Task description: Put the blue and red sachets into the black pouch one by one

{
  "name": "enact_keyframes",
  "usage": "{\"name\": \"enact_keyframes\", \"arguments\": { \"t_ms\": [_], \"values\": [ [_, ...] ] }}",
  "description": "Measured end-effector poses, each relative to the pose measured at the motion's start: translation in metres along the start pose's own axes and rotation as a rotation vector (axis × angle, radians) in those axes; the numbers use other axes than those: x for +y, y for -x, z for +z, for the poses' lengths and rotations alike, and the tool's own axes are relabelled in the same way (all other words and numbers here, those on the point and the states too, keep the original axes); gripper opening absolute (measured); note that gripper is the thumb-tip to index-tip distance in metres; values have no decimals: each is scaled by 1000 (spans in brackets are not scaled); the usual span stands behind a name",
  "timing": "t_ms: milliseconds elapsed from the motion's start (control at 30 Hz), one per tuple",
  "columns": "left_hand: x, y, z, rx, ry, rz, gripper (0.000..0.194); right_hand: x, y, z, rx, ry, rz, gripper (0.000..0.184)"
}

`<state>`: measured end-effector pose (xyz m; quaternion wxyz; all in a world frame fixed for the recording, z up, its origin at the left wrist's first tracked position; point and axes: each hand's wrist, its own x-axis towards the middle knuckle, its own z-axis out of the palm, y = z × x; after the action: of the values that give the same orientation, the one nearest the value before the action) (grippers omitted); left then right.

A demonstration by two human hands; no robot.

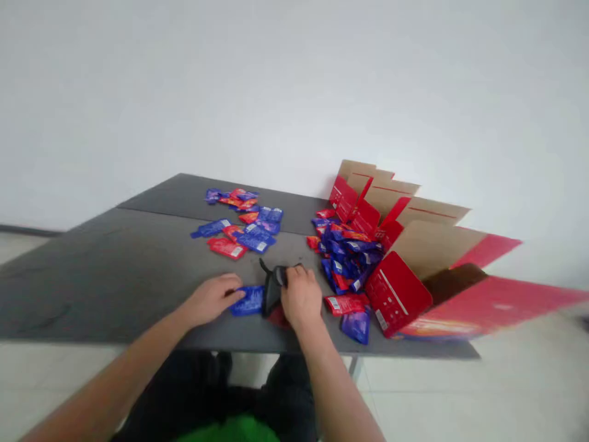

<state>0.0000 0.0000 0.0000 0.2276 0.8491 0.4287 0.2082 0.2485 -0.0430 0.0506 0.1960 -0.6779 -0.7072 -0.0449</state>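
The right hand (301, 298) is closed over the top of a black object (273, 290), perhaps a soft pouch, though the view is poor. The left hand (212, 301) lies relaxed, not gripping, its fingertips touching a blue packet (248, 301). Just right stands a heap of red and blue packets (345, 264) beside an open red cardboard box (396, 291). More packets (239, 221) lie scattered across the gray table (92, 288).

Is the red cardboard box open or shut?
The red cardboard box is open: its flaps are spread wide, showing bare cardboard inside.
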Motion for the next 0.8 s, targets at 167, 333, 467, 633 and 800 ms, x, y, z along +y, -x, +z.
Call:
{"name": "enact_keyframes", "arguments": {
  "t_ms": [167, 333, 467, 633, 800],
  "values": [
    [-3, 1, 4, 52, 161, 58, 18, -61, 17, 21, -92, -89, -302, 10],
    [2, 0, 2, 43, 11, 14, 28, -6, 4, 27, -184, -8, -86, 14],
    [3, 0, 1, 16, -18, 3, 28, 11, -4, 12, -115, 44, 30, 13],
    [1, 1, 4, 61, 51, 7, 21, -38, 11, 19, -89, -89, -267, 11],
    [4, 1, 3, 45, 19, 9, 24, -8, 8, 31, -180, -52, -152, 13]
  ]
}}
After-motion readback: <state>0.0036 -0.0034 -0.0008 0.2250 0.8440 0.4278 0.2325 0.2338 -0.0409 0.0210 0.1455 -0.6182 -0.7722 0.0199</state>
